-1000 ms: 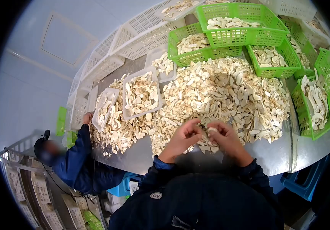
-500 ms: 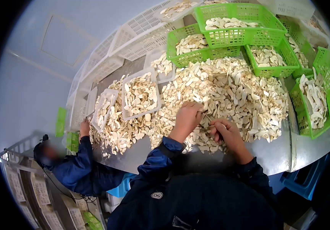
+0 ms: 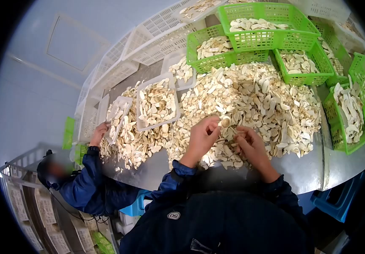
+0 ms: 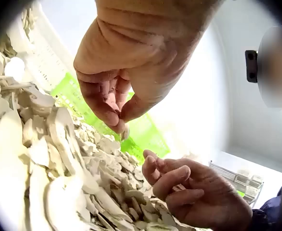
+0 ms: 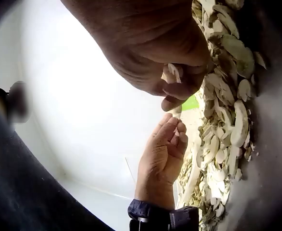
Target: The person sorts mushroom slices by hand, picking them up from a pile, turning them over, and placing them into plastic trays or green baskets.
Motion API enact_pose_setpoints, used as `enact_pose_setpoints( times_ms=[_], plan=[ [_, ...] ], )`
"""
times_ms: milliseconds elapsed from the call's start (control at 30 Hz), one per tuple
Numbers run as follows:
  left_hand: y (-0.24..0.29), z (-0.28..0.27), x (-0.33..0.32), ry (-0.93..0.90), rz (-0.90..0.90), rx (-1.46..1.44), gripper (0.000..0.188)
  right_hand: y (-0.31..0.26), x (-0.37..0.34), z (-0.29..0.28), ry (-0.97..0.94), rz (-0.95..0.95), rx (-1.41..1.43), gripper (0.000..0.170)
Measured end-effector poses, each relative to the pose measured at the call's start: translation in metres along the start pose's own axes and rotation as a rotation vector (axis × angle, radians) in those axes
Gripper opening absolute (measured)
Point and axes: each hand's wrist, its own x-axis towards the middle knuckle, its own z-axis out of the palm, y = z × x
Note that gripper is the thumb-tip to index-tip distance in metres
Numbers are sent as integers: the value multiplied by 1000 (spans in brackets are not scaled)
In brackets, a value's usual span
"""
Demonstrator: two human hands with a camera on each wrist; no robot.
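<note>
A large heap of pale dried mushroom slices [image 3: 250,91] covers the metal table in front of me. Above its near part, my left hand [image 3: 201,137] pinches a roundish, brownish mushroom slice [image 3: 225,122] between thumb and fingertips. Just right of it, my right hand [image 3: 254,148] is held low over the slices with its fingers curled. The right wrist view shows a pale mushroom slice [image 5: 172,72] held inside those curled fingers. Both hands are close together, fingertips facing each other.
Green baskets [image 3: 271,40] of slices stand behind the heap, another green basket [image 3: 345,146] at right. Clear plastic trays [image 3: 139,118] hold slices at left. White crates [image 3: 161,44] line the back. Another person [image 3: 78,186] works at the left end, one hand at a tray.
My hands were close together, then my left hand reached forward into the heap; now it is raised slightly back with a roundish slice. The other person's hand has shifted at the tray.
</note>
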Motion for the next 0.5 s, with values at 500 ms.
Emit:
enact_pose_setpoints(
  times_ms=[500],
  plan=[
    [27,17,-29,-116,103,-12,25,13,4,-1,35,-65,-76,28]
  ],
)
